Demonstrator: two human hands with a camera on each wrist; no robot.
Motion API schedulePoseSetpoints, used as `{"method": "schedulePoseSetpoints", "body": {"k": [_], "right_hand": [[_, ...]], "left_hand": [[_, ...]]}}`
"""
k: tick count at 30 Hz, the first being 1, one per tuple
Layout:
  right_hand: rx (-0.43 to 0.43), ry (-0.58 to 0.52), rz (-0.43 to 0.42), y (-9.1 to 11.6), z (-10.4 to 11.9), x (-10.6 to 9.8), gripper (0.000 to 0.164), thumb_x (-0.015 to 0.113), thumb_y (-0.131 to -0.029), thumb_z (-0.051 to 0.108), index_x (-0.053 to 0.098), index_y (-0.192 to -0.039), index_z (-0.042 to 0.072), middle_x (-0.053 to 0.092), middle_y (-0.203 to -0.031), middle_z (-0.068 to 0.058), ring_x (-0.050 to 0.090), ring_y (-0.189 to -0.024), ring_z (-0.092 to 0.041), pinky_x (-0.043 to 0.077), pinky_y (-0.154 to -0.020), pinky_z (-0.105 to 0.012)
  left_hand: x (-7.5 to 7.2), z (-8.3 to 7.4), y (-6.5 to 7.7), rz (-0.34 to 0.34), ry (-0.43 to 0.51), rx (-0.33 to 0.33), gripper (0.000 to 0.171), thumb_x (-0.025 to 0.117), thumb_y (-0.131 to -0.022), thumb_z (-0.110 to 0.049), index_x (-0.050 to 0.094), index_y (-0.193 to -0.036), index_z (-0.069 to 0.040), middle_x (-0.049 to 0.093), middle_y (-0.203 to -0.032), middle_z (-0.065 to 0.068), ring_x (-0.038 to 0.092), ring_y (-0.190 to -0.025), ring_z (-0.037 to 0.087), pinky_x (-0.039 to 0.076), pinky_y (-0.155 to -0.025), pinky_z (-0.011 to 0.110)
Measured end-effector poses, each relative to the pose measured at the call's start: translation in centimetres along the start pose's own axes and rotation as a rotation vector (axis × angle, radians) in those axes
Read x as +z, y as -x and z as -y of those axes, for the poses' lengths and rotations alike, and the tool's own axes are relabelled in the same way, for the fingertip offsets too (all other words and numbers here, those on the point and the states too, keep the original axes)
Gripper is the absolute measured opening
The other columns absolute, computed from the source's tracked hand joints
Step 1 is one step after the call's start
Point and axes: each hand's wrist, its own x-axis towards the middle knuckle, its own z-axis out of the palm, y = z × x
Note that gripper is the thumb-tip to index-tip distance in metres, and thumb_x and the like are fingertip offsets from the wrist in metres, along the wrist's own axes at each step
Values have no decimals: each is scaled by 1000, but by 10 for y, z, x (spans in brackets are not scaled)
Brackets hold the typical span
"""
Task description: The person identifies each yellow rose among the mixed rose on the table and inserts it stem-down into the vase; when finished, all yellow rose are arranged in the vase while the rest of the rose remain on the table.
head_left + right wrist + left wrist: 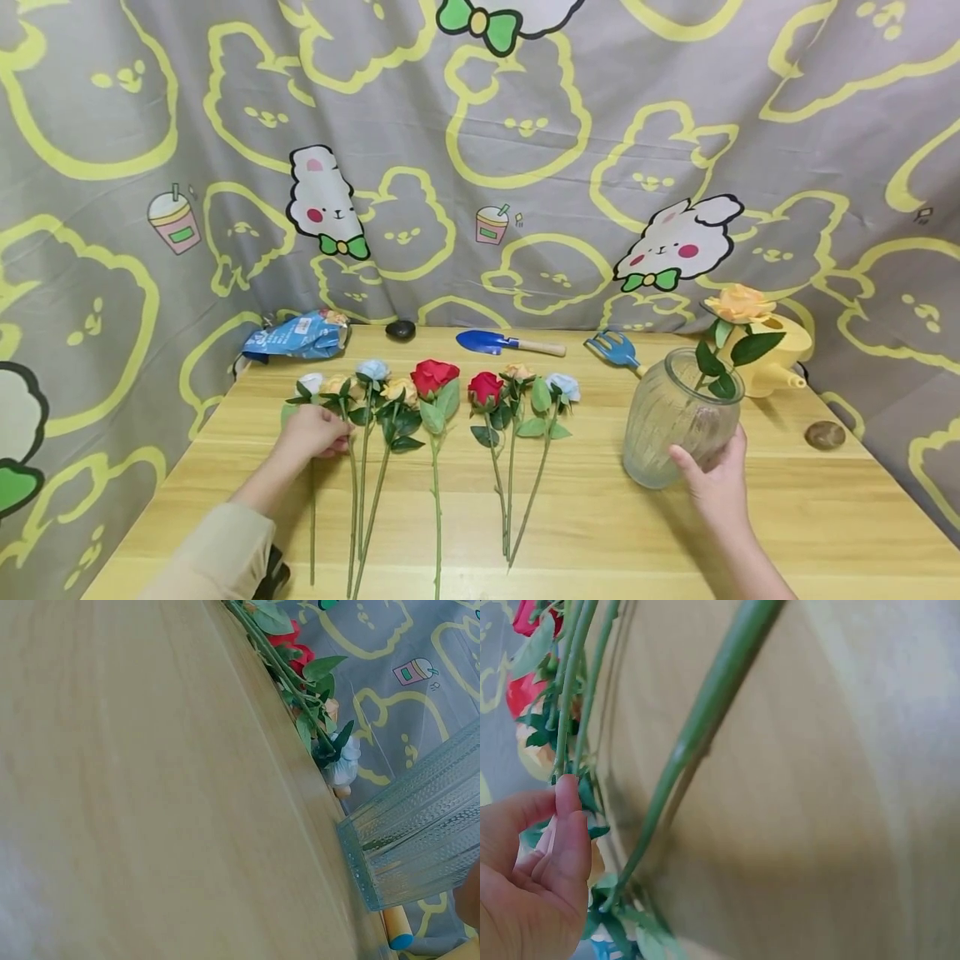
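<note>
On the left of the head view, my left hand (315, 431) is at the row of roses. Its thumb and fingertips pinch a green stem (571, 697) just under the yellow rose (339, 387). A white rose (310, 383) lies to the left, its stem running below my wrist. Pale blue (372, 370), red (435, 377) and other roses lie to the right, stems toward me. My right hand (716, 479) grips a ribbed clear glass vase (652, 433) around its lower side. A peach rose (741, 304) with dark leaves stands in the vase, its bloom above the rim.
Along the back of the wooden table (585, 517) lie a blue packet (300, 335), a black stone (401, 331), a blue trowel (487, 342) and a blue hand fork (615, 348). Behind the vase stands a yellow watering can (776, 350), with a brown stone (825, 434) to the right.
</note>
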Motion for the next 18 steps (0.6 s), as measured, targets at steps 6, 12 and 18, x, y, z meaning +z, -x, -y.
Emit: {"method": "schedulePoseSetpoints", "body": {"k": [6,12,18], "right_hand": [[3,4,2,1,1,1,79,60,-77,-15,21,-138,15,37,-126,-4,39,-115,-17,35,-91,-14],[0,-6,6,0,0,0,78,60,-77,-14,21,-138,15,36,-126,-4,38,-116,-17,34,-92,-14],[-3,-9,9,0,1,1,78,58,-76,-17,21,-137,15,36,-126,-4,37,-116,-17,34,-92,-14]], "left_hand": [[-12,-6,3,13,-38,22,17,60,-82,-11,64,-75,4,61,-58,3,59,-52,13,52,-53,28],[-26,-14,1,24,-16,29,17,60,-83,-12,63,-78,3,62,-62,4,62,-60,18,53,-59,31],[-44,-34,2,29,-6,90,20,61,-85,-16,62,-80,4,65,-68,8,64,-66,20,53,-63,35]]}}
